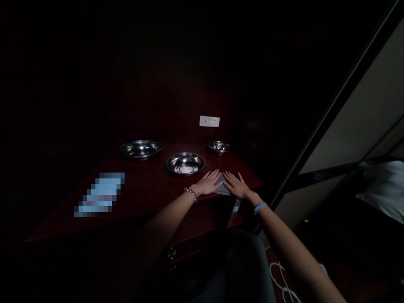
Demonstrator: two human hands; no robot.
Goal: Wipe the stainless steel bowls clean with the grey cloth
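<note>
Left hand (pixel 208 184) and right hand (pixel 237 187) are both just splayed flat on a grey cloth (pixel 223 190), near a shiny round metal bowl (pixel 185 163).

It looks like a home or lodging room, dimly lit; which one is unclear. A red desk (pixel 148 183) bears steel bowls (pixel 185 165), with a wall socket (pixel 209 121) behind.

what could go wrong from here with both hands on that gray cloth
The gray cloth lies near the front edge of the desk, so it might slip off if the left hand and right hand pull back. The middle metal bowl sits close to the left hand and could get bumped.
</note>
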